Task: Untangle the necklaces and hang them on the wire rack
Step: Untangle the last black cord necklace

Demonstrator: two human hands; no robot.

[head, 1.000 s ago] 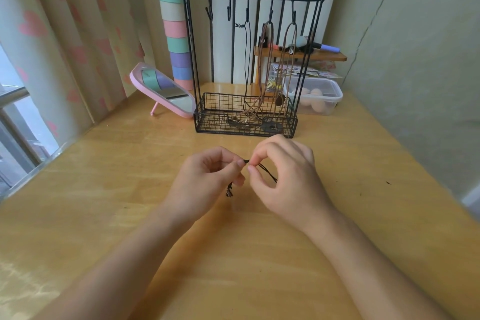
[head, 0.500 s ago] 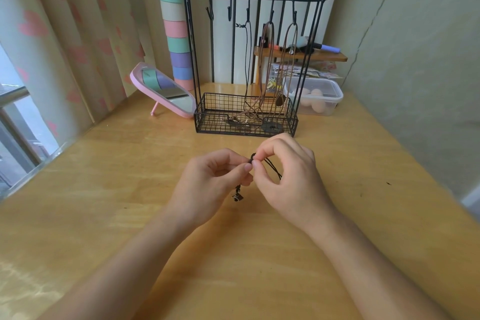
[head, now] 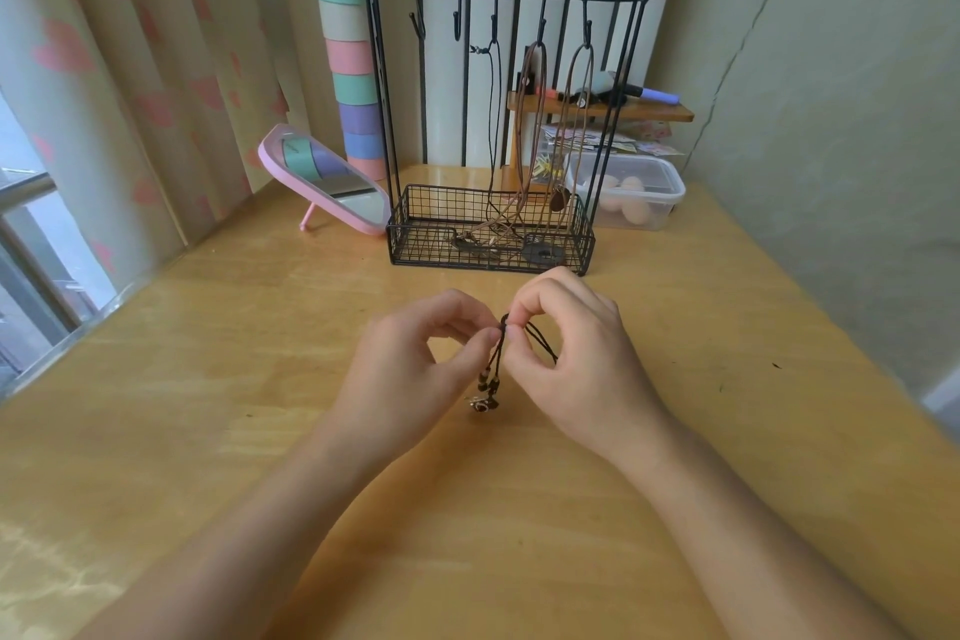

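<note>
Over the bench (head: 208, 379), left hand (head: 410, 369) and right hand (head: 576, 369) pinch the black cord necklace (head: 494, 382); tugging may tighten knots.

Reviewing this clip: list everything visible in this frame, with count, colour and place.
held necklace: 1, black cord with beads, between both hands, above the table
rack: 1, black wire, back middle of table
hung necklaces: 3, one black and two brown, on the rack's three right hooks
mirror: 1, pink frame, left of rack
box: 1, clear, behind rack's right end, pale rounded things inside
shelf: 1, wood, behind rack
column: 1, pastel bands, back left
curtain: 1, pale with pink hearts, left
table: 1, light wood
left hand: 1, fingers pinch the held necklace
right hand: 1, fingers pinch the held necklace
</note>
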